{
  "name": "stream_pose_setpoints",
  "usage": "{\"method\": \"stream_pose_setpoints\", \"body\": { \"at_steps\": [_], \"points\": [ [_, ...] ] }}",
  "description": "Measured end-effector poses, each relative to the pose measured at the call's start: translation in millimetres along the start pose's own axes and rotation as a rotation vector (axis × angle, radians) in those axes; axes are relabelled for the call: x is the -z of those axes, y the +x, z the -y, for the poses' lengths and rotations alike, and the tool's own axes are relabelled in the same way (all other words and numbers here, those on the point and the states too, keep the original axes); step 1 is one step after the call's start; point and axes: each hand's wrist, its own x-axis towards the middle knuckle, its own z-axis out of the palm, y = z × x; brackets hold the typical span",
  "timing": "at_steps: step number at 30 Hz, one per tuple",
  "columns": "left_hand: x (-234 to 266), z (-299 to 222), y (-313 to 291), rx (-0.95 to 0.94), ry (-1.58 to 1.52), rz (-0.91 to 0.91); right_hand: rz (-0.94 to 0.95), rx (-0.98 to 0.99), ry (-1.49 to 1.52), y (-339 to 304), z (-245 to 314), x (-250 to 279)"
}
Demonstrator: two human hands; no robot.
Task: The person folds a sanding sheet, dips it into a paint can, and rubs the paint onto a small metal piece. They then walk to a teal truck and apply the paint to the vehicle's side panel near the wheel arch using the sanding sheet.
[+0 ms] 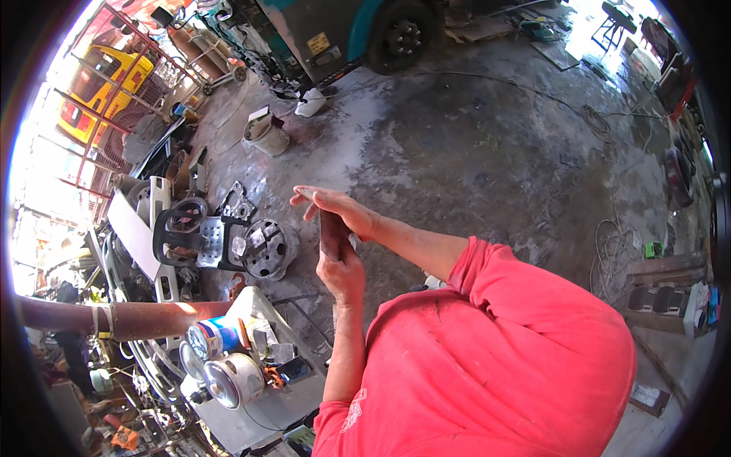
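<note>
In front of my red shirt, my left hand (342, 277) is closed around the lower end of a dark brown, flat block-like piece (332, 234). My right hand (340, 210) lies across the upper end of that piece, its fingers stretched out to the left and slightly apart. A thin pale edge shows along these fingers; I cannot tell what it is. The palm side of the right hand is hidden. Both hands are above the floor, away from the bench.
At the lower left, a bench (293, 407) bears a blue-and-white tin (209, 337), a whitish can (236, 378) and a phone (294, 369). Beyond lie a wheel rim (268, 250) and a bucket (266, 135). A vehicle's wheel (402, 38) stands far ahead; a cable (525, 87) crosses the stained floor.
</note>
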Motion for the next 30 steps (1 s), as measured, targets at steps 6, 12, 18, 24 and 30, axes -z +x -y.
{"method": "stream_pose_setpoints", "body": {
  "at_steps": [6,12,18,24,30],
  "points": [
    [5,-1,-4,-0.057,0.089,-0.018,0.004,-0.102,0.099,3,8,2],
    [-12,17,-1,-0.127,0.139,0.002,0.058,-0.217,0.08,3,10,3],
    [-20,40,-2,-0.215,0.221,-0.029,0.069,-0.112,-0.05,12,10,4],
    [-23,53,-1,-0.224,0.191,-0.009,0.079,-0.089,-0.124,14,14,-3],
    [-14,47,7,-0.304,0.198,-0.135,-0.026,-0.247,-0.046,8,6,-14]
  ]
}}
